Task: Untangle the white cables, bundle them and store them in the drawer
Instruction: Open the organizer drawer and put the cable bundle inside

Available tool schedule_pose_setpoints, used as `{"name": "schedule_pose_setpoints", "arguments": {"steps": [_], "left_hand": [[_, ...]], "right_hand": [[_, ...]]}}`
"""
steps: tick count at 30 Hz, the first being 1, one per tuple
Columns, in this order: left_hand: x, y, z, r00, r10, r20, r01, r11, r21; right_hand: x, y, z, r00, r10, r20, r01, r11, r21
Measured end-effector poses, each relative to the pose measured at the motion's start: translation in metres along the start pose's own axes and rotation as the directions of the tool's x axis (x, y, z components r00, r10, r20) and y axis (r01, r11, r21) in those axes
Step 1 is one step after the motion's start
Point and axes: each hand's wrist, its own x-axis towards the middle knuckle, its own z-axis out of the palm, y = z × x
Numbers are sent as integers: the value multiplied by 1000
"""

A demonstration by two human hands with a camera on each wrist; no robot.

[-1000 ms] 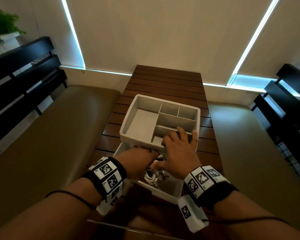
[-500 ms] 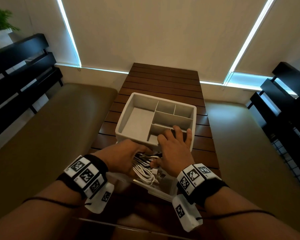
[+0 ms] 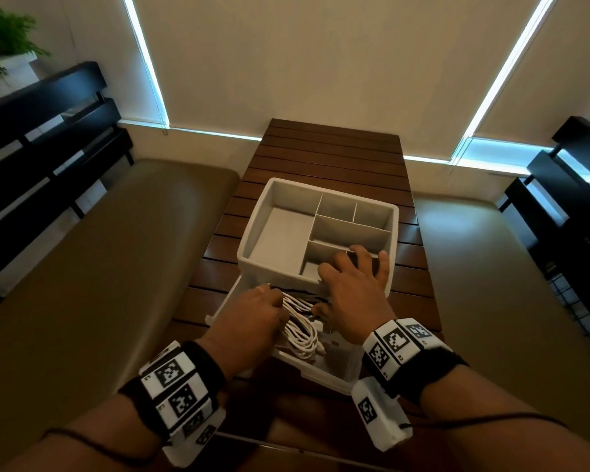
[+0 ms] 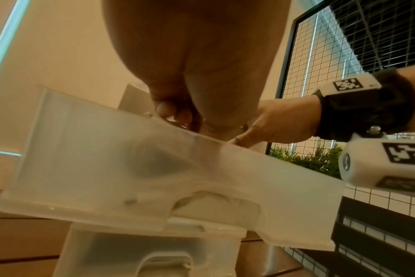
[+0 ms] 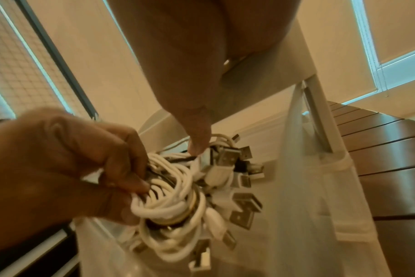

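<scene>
The cables point(image 3: 300, 327) are a coiled white bundle with many metal-tipped plugs point(image 5: 239, 163) fanned out on its right side, and a dark band round the coil's middle; the bundle sits in the open drawer point(image 3: 324, 373), whose walls are translucent plastic.

Taking the drawer as landmark, left to right: a tan bench cushion point(image 3: 99, 267) lies to its left, beyond the tabletop's point(image 3: 334, 158) edge; the left hand point(image 3: 249, 330) reaches into the drawer's left half, its grip closed, fingers point(image 5: 121, 168) curled round the coil's loops; the bundle fills the drawer's middle, touching both hands; the right hand point(image 3: 353, 294) is over the drawer's right half, its thumb point(image 5: 198, 138) pressing down on the cables near the plugs, its other fingers spread straight over the near rim of the tray point(image 3: 252, 240) above, so this grip is loose and clasps nothing.

The tray is a grey divided box stacked over the drawer's far part; only the drawer's near part is open from above. The drawer's front wall juts past the tabletop's near edge; a second drawer point(image 4: 152, 256) shows below it. Behind the tray the slatted tabletop runs bare to the wall; right of the drawer lies another cushion point(image 3: 511, 284).
</scene>
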Motion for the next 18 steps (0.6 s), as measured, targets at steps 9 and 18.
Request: {"name": "schedule_pose_setpoints", "arguments": {"steps": [9,18], "left_hand": [[-16,-8,-8,955,51,292,-40,998,-45],[-6,-4,-3,999,4,32,-2,998,-60]], "right_hand": [[0,2,-8,987,-51,153,55,998,-18],[3,8,-12,989,-51,137,52,999,0]]}}
